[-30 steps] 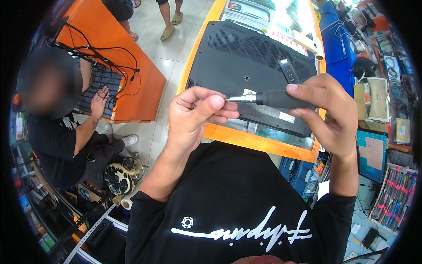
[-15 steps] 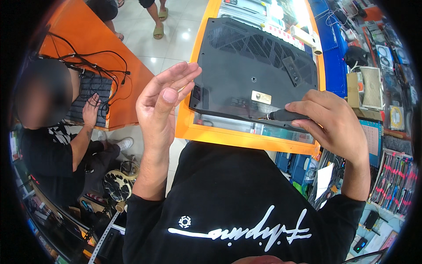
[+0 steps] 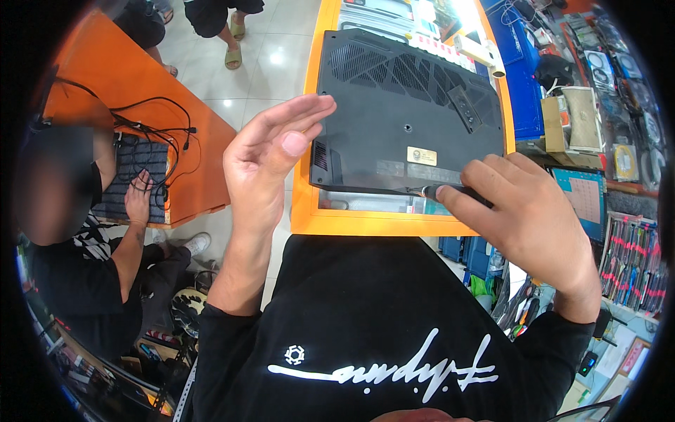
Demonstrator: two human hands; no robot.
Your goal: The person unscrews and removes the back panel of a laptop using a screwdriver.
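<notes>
A black laptop (image 3: 365, 141) lies bottom side up on an orange-framed glass counter, its vented area toward the far side. My right hand (image 3: 524, 211) is closed around a dark-handled screwdriver (image 3: 465, 194). The tool lies nearly level, its metal tip at the laptop's near edge, left of the hand. What exactly the tip touches is too small to tell. My left hand (image 3: 274, 151) is raised at the laptop's left edge, palm turned inward and fingers stretched out. Nothing is in it.
The orange counter frame (image 3: 380, 225) runs along the near side. A white cylindrical object (image 3: 478, 55) stands past the laptop's far right corner. At left, another person (image 3: 77, 260) rests a hand by tangled black cables (image 3: 151, 119) on an orange desk. Packaged goods (image 3: 636, 260) hang at right.
My right hand has come nearer to me and rolled over, so the screwdriver lies flatter. Its tip stays at the near edge. My left hand keeps its pose; the whole view has shifted slightly.
</notes>
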